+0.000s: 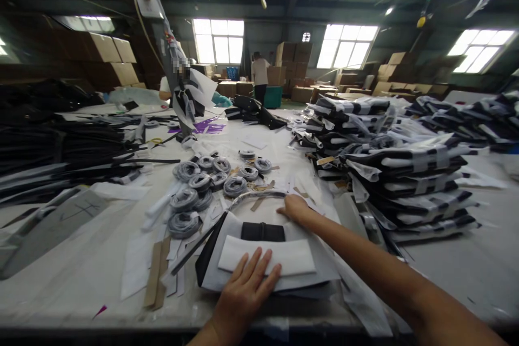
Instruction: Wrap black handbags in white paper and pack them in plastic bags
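Observation:
My left hand [252, 284] lies flat, fingers spread, on a white foam sheet [295, 257]. The sheet rests on a dark handbag [206, 259] whose front is mostly covered by pale wrapping paper. A black strap piece [263, 231] shows just above the foam. Beyond the bag's top edge, my right hand [295, 208] is closed on the arched bag handle [255, 194], which looks wrapped in clear film. Part of the handle's right end is hidden by the fingers.
Coiled wrapped straps [184, 224] lie left of the bag, near brown card strips [157, 273]. Wrapped bags [425, 189] are stacked to the right. Black strips [60, 146] cover the far left. A metal post [172, 59] rises from the table; people stand farther back.

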`<state>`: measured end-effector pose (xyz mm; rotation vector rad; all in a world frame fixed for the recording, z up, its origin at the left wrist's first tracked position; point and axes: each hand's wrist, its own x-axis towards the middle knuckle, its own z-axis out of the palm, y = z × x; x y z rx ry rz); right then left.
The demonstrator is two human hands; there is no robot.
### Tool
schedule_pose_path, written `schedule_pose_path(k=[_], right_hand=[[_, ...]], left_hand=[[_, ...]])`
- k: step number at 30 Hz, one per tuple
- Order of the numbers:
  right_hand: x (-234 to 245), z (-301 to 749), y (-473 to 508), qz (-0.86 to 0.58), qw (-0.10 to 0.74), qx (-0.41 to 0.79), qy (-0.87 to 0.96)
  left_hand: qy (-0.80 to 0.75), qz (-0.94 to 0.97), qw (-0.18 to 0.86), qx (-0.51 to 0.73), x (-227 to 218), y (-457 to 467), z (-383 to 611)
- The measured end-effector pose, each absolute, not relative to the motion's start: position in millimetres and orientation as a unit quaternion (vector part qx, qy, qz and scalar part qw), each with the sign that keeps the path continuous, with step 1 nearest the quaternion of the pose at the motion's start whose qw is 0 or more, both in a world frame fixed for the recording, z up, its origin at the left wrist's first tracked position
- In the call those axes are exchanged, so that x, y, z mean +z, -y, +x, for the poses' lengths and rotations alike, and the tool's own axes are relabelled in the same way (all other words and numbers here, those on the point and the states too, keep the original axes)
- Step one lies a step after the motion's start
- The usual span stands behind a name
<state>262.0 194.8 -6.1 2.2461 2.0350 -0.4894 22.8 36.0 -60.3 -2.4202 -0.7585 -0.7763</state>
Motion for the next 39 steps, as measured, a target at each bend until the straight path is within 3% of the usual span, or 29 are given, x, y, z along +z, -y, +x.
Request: schedule_pose_path(k=[7,19,25,28,32,39], right_hand=[[-14,270,-205,0.748,0.004,-0.234,-0.621],[21,268,-163,0.578,-0.309,-0.499,-0.567],[36,265,-113,0.477,-0.392,-0.544,-0.569],[40,262,-78,0.440,-0.396,-0.505,-0.628],[41,257,-30,0.442,-0.375,-0.358,-0.732],[11,256,5,0.429,-0.349,-0.187,-0.812]], left_hand=[[0.272,-0.884,0.240,-0.295,-61,-37,23],[0.269,-0.886,0.249,-0.284,-58,-38,23],[0.276,-0.893,0.234,-0.266,-58,-37,23],[0.279,-0.899,0.217,-0.257,-57,-35,23],[0.280,-0.904,0.187,-0.264,-61,-35,23],[0.276,-0.916,0.142,-0.255,-62,-35,22]])
